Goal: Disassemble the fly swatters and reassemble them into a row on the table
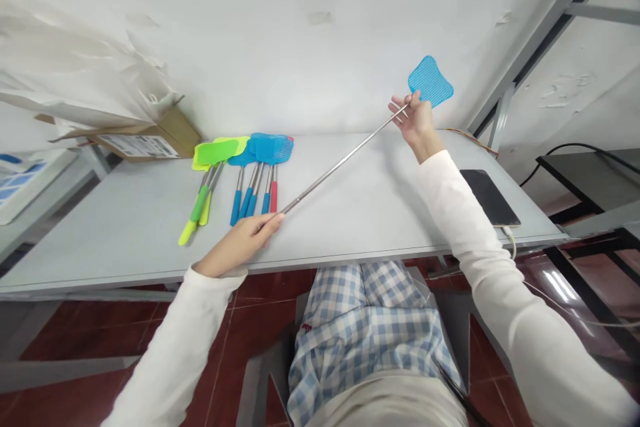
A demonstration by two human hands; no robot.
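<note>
A fly swatter (345, 159) with a blue mesh head and a long, extended metal rod stretches between my two hands above the table. My left hand (245, 240) is closed round its handle end, which the fingers hide. Up at the head, my right hand (417, 121) pinches the rod just below the blue mesh, its other fingers spread. Left of the rod lie several blue fly swatters (260, 147) with short rods, one of them with a red handle (274, 196). Beside them is a group of green and yellow fly swatters (213, 153).
A cardboard box (150, 137) with white plastic wrapping (85, 67) stands at the table's back left. A dark tablet (487, 197) with a white cable lies at the right. The grey table (340, 227) meets a white wall behind.
</note>
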